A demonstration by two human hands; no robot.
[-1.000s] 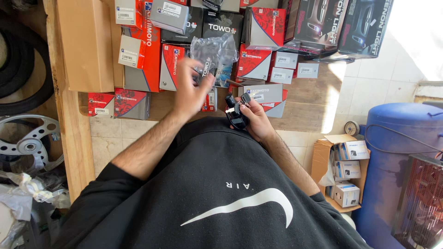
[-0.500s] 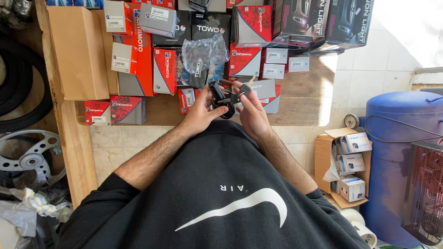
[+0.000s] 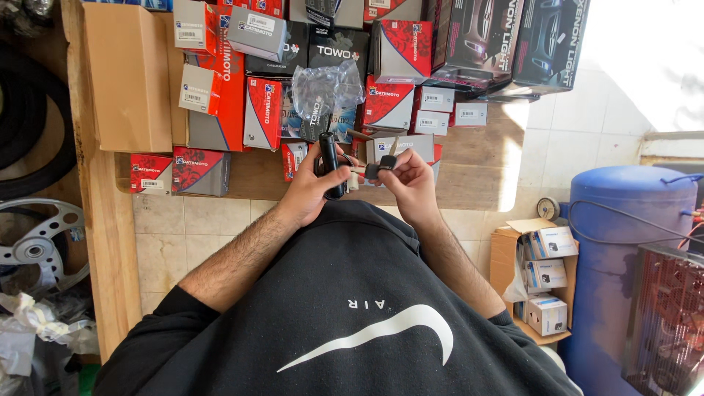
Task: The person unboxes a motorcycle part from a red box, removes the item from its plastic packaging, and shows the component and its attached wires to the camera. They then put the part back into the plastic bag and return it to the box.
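My left hand [image 3: 308, 192] grips a black cylindrical lock part [image 3: 330, 158] and holds it upright in front of my chest. My right hand [image 3: 412, 183] pinches a black-headed key [image 3: 381, 170] with metal blades sticking up, close beside the black part. Both hands meet over the front edge of a wooden shelf [image 3: 477, 180]. Just beyond them a crumpled clear plastic bag [image 3: 326, 92] lies on the stacked boxes. My black sweatshirt fills the lower part of the view.
Red, grey and black parts boxes [image 3: 396, 40] crowd the shelf, with a brown carton [image 3: 128, 73] at the left. A blue tank [image 3: 623, 242] and an open carton of small white boxes [image 3: 546, 275] stand at the right. A metal wheel [image 3: 37, 242] and a tyre [image 3: 29, 132] lie at the left.
My left hand has let go of the plastic bag, which now rests on the boxes. It has come down to hold the black part beside my right hand.
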